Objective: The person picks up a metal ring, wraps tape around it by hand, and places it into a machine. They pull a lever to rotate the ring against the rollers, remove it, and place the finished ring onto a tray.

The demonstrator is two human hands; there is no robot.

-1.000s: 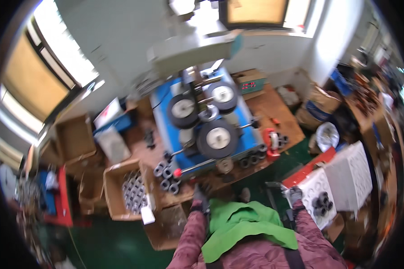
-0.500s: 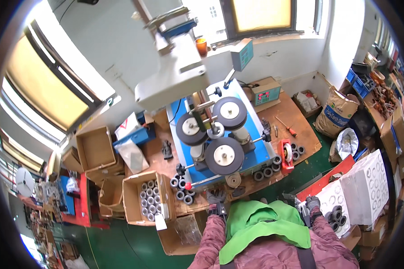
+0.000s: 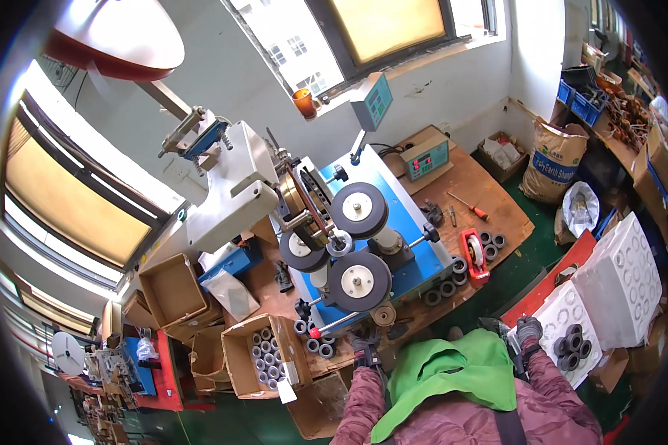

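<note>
My left hand (image 3: 362,341), in a grey glove, is at the bench's front edge, just below a machine with three black rollers (image 3: 358,282). Its fingers look loosely spread, and no object shows in them. Close by is a lever with a red knob (image 3: 315,333). My right hand (image 3: 529,331), gloved too, is out to the right beside a white tray (image 3: 551,319). Its fingers look curled, and what they hold, if anything, is hidden. Several dark rings (image 3: 571,347) lie together on that tray. A brown ring (image 3: 295,199) stands upright in the machine's head (image 3: 234,196).
Left of the machine, a cardboard box (image 3: 239,348) holds several grey rings. More loose rings (image 3: 444,291) lie along the bench's front right, near a red tape dispenser (image 3: 473,256) and a screwdriver (image 3: 471,208). White stacked trays (image 3: 617,285) and a paper sack (image 3: 553,165) stand at the right.
The view has shifted, so a lamp shows at upper left and the machine's brown ring is visible. Both hands keep about the same places, at the bench edge and the white tray.
</note>
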